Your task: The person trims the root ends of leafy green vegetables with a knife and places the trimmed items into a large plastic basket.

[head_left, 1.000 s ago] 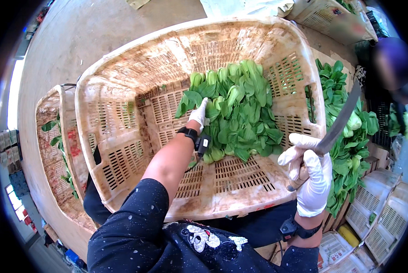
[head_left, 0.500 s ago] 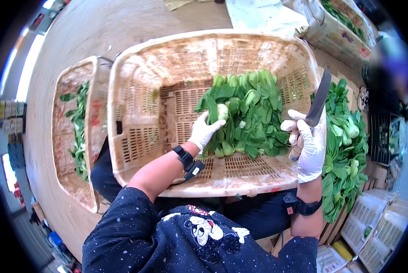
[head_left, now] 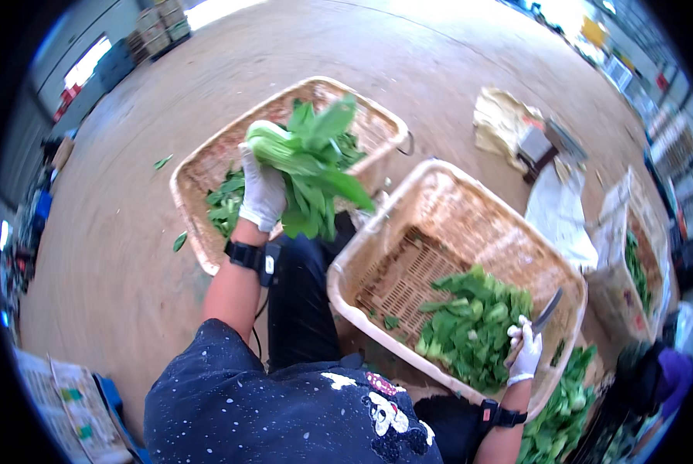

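Pale green at the base, darker in the leaf, the bunch of greens (head_left: 309, 161) is up in the left hand (head_left: 263, 189), whose gloved fingers grasp it beside the thick stems. It is over the left basket (head_left: 215, 158), its leaves spilling past that basket's near right edge. I'd judge it light, crisp at the base, floppy and easily torn higher up, perhaps slippery if damp; the firm base is the place to hold. The right hand (head_left: 524, 352) is closed around a curved knife (head_left: 547, 311) by the right basket's (head_left: 470, 209) right edge.
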{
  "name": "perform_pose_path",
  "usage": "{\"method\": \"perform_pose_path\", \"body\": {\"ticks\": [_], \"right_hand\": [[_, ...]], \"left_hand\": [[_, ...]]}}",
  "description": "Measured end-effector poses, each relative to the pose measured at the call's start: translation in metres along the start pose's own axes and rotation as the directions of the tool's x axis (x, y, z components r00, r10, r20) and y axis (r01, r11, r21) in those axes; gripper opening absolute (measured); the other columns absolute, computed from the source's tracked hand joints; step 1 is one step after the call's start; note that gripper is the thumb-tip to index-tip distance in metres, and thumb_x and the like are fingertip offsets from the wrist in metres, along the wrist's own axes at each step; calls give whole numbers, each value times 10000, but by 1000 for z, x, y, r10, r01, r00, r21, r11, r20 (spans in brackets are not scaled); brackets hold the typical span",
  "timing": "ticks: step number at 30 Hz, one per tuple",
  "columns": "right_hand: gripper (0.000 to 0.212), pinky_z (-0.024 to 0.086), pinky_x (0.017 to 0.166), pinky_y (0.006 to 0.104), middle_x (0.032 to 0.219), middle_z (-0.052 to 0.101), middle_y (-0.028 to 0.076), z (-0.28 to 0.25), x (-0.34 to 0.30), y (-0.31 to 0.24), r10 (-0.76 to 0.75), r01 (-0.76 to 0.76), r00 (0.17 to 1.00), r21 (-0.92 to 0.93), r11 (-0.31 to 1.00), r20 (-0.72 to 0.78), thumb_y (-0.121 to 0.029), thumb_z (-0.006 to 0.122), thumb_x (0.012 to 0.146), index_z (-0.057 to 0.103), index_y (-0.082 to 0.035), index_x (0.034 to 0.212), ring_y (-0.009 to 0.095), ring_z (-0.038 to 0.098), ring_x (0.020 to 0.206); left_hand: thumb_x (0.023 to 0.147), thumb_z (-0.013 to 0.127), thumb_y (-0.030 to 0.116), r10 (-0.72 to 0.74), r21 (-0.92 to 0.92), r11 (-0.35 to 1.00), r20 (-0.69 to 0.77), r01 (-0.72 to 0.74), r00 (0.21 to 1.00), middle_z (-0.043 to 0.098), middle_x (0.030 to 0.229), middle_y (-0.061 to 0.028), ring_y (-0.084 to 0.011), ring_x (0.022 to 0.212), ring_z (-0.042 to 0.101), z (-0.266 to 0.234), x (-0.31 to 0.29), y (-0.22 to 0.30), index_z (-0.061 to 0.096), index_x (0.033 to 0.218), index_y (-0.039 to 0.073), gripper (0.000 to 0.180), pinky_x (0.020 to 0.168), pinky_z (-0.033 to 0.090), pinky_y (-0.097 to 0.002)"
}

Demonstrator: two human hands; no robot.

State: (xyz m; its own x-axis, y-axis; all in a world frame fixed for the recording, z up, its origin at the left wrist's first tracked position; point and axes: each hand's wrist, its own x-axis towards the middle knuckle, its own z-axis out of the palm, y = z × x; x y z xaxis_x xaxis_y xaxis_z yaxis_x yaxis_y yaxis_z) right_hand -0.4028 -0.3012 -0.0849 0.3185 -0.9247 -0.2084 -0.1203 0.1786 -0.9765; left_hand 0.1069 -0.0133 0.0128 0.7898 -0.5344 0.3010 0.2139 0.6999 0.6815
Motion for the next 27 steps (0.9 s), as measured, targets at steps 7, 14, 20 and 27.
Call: {"method": "perform_pose_path", "body": {"ticks": [7,14,20,27], "right_hand": [[270,468,656,231,863,637,35,150,5,-51,-200,195,961,45,980,193,-176,524,984,585,-16,1192,111,583,721],[459,530,711,327,923,691,120,393,-65,-146,-776,956,273,-74,283,568,31,616,745,649,-144,1169,246,684,768],[197,453,545,357,654,504,41,484,-98,-157,-759,992,-109,26,-120,642,-162,692,731,590,-151,900,220,575,609],[150,455,527,364,647,486,36,514,-74,-131,-705,969,-242,135,-206,666,-197,663,744,550,-153,832,220,567,586]], "left_hand": [[656,868,122,468,886,441,-91,-142,879,636,1073,-48,-132,941,614,-79,13,105,542,1210,49,646,841,523,-298],[629,894,188,397,824,526,-17,-213,918,621,1060,-61,-145,948,611,-37,-39,92,521,1164,36,670,852,513,-296],[621,868,185,389,951,294,-24,-99,921,664,985,-89,-191,882,648,-23,-60,93,582,1083,40,562,784,521,-326],[593,884,226,450,957,283,-75,-62,890,656,983,-105,-245,885,653,-36,-69,88,580,1077,42,600,780,517,-350]]}}
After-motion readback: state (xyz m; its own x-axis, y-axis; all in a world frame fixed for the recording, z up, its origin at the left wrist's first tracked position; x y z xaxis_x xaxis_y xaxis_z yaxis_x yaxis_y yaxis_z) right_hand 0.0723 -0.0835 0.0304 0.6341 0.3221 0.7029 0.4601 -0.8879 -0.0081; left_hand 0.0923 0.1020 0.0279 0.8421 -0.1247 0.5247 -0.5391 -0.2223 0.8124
